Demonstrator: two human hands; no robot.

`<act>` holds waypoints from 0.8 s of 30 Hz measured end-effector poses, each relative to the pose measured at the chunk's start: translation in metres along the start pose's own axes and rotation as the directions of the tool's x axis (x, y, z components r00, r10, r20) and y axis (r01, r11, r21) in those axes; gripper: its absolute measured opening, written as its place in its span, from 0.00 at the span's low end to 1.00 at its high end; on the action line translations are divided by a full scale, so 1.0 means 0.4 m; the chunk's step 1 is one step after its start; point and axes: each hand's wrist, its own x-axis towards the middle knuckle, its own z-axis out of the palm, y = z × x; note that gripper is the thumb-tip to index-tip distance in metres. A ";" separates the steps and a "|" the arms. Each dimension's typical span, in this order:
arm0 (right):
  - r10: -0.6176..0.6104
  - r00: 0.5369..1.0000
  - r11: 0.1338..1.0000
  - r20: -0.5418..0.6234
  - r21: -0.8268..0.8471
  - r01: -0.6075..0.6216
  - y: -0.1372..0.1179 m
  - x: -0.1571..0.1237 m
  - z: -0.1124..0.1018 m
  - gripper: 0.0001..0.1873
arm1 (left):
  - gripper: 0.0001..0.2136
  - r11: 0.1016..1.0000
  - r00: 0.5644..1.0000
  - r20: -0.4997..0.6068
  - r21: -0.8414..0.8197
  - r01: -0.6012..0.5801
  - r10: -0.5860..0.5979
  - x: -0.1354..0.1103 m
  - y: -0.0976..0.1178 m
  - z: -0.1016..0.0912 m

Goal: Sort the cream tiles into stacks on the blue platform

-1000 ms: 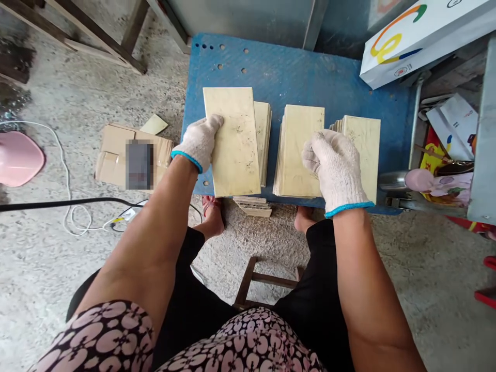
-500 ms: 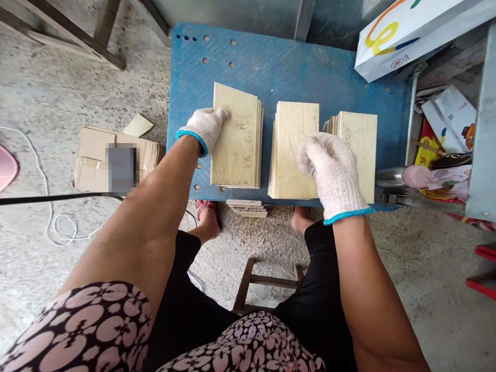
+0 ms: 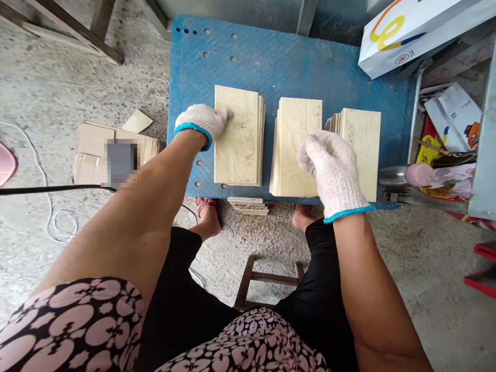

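Observation:
Three stacks of pale yellow rectangular boards lie on a blue perforated table (image 3: 294, 62). My left hand (image 3: 201, 121), in a white knit glove, rests on the left edge of the left stack (image 3: 238, 137), fingers touching its top board. My right hand (image 3: 331, 165), gloved too, lies curled over the near right part of the middle stack (image 3: 294, 139), next to the right stack (image 3: 362, 142), whose boards are fanned and tilted. Whether the right hand grips a board is hidden by the glove.
A small pile of boards (image 3: 248, 205) lies on the concrete floor under the table's front edge, between my feet. Flattened cardboard (image 3: 93, 150) and cables (image 3: 50, 206) lie at left. A white printed box (image 3: 411, 31) and clutter stand at right. A wooden stool (image 3: 267, 281) is below me.
My left hand lowered the board it held onto the left stack and squared it there. The right hand has stayed on the middle stack.

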 end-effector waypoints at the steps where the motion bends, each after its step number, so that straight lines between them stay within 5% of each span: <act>1: 0.001 1.000 1.000 -0.003 -0.003 -0.001 -0.002 -0.001 0.001 0.13 | 0.44 0.997 1.000 -0.003 0.075 -0.030 0.030 0.003 0.000 -0.002; 6: 0.011 1.000 1.000 -0.012 -0.021 -0.011 -0.009 -0.004 0.006 0.11 | 0.55 0.939 0.993 0.016 0.323 -0.118 0.119 0.020 -0.007 0.001; 15: -0.024 1.000 0.998 -0.001 -0.059 0.024 -0.006 -0.006 0.011 0.10 | 0.54 0.881 0.986 -0.020 0.452 -0.141 0.168 0.021 -0.014 0.007; 21: -0.055 0.998 0.997 0.023 -0.053 0.056 0.000 -0.005 0.009 0.11 | 0.37 0.851 0.987 -0.014 0.507 -0.134 0.163 0.056 -0.001 0.005; 24: -0.067 0.997 0.997 0.024 -0.030 0.068 0.003 -0.004 0.008 0.09 | 0.37 0.853 0.989 0.021 0.504 -0.135 0.144 0.065 0.007 -0.003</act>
